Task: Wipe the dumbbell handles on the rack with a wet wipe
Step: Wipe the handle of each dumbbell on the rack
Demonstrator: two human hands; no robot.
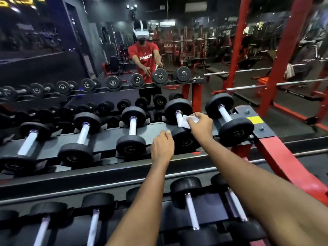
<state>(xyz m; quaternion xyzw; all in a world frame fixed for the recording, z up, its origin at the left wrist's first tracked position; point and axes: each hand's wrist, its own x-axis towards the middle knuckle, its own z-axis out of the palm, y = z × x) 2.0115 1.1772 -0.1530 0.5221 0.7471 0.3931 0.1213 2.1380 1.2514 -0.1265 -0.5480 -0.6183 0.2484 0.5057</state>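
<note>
- Head view: a white wipe (183, 121) is pressed against the handle (178, 115) of a dumbbell (184, 142) laid on the top shelf of the rack (106, 139); only the far end of that handle is seen, the remainder being covered by the wipe.
- The wipe is pinched between the thumb and curled fingers of the right hand (199, 124); that hand is reached in from the right, above the dumbbell's near plate.
- The left hand (162, 148) is held just beside the near plate, on its left; its fingers are loosely curled and nothing is gripped; whether the plate is touched cannot be told.
- The dumbbell is placed second from the shelf's right end; an end dumbbell (236, 128) is laid to its right and a row (130, 144) of three to its left, all with pale handles pointed away from the camera.
- A lower row (186, 186) of dumbbells is crossed by both forearms.
- A mirror (53, 59) is set behind the rack; a person in a red shirt (142, 54) and white headset (141, 33) is reflected there; a red frame (287, 41) with steel bars is seen at the right.
</note>
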